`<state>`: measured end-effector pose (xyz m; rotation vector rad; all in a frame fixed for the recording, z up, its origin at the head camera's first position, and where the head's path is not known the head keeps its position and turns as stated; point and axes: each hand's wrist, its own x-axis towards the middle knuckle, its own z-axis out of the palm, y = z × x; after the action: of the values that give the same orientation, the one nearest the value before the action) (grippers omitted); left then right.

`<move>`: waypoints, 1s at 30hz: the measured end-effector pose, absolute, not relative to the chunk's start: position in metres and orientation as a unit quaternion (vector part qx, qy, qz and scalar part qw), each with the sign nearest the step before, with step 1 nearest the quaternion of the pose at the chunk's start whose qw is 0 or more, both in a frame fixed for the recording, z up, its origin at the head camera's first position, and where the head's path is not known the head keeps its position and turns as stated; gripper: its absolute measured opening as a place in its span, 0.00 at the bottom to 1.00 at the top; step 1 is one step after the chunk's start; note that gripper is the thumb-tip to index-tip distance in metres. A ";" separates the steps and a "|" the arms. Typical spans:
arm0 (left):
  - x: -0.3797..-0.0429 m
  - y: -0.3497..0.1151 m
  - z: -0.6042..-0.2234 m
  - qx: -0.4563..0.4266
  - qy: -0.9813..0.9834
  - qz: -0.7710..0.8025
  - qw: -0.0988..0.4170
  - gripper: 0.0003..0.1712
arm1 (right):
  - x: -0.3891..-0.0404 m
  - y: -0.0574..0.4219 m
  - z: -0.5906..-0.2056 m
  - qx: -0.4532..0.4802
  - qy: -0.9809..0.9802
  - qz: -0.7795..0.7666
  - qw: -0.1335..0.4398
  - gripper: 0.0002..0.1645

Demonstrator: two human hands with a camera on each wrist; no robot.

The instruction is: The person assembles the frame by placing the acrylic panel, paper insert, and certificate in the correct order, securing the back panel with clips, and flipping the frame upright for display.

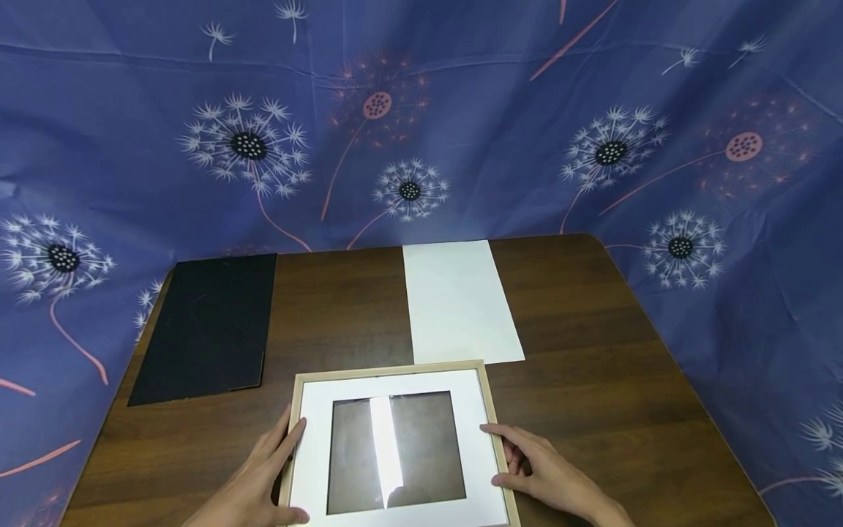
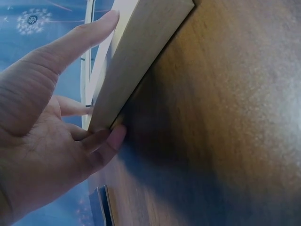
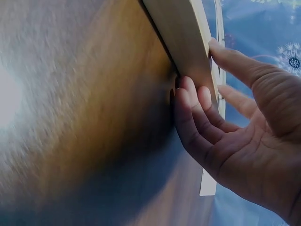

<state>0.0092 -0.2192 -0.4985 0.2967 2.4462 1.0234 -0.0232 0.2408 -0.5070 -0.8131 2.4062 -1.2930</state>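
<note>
A light wooden picture frame with a white mat lies near the front edge of the table in the head view. Through the mat's window shows a glossy pane with a bright reflected streak. My left hand grips the frame's left side, thumb on the top face and fingers around the outer edge. On the opposite side my right hand grips the frame, thumb and forefinger over the top. Its other fingers curl against the side and lower edge, as the right wrist view shows.
A black board lies at the left back of the brown wooden table. Behind the frame is a white sheet, its near edge next to the frame. Blue dandelion-print cloth hangs around the table's back and sides.
</note>
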 end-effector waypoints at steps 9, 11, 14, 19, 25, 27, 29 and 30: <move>0.010 -0.224 -0.495 0.103 0.894 0.371 0.227 0.68 | -0.061 0.251 -0.494 -0.267 0.850 -0.446 0.080 0.20; 0.009 -0.227 -0.494 0.108 0.896 0.369 0.221 0.67 | -0.077 0.253 -0.488 -0.239 0.860 -0.445 0.072 0.18; 0.009 -0.231 -0.491 0.116 0.898 0.368 0.213 0.66 | -0.107 0.254 -0.481 -0.187 0.871 -0.450 0.067 0.16; 0.008 -0.237 -0.490 0.115 0.894 0.373 0.218 0.66 | -0.159 0.252 -0.483 -0.114 0.907 -0.406 0.022 0.17; 0.012 -0.236 -0.495 0.171 0.904 0.346 0.184 0.66 | -0.189 0.251 -0.500 -0.047 0.948 -0.314 0.030 0.33; 0.015 -0.234 -0.497 0.189 0.909 0.335 0.162 0.66 | -0.192 0.251 -0.503 -0.024 0.952 -0.300 0.058 0.41; 0.016 -0.233 -0.500 0.191 0.913 0.326 0.153 0.66 | -0.193 0.251 -0.505 -0.004 0.955 -0.287 0.076 0.48; 0.017 -0.232 -0.501 0.191 0.915 0.322 0.150 0.66 | -0.193 0.250 -0.505 0.004 0.957 -0.278 0.078 0.51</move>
<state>0.0169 -0.2322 -0.5007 0.5476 2.6296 0.9242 -0.1928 0.2502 -0.5054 0.0119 2.8674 -0.8327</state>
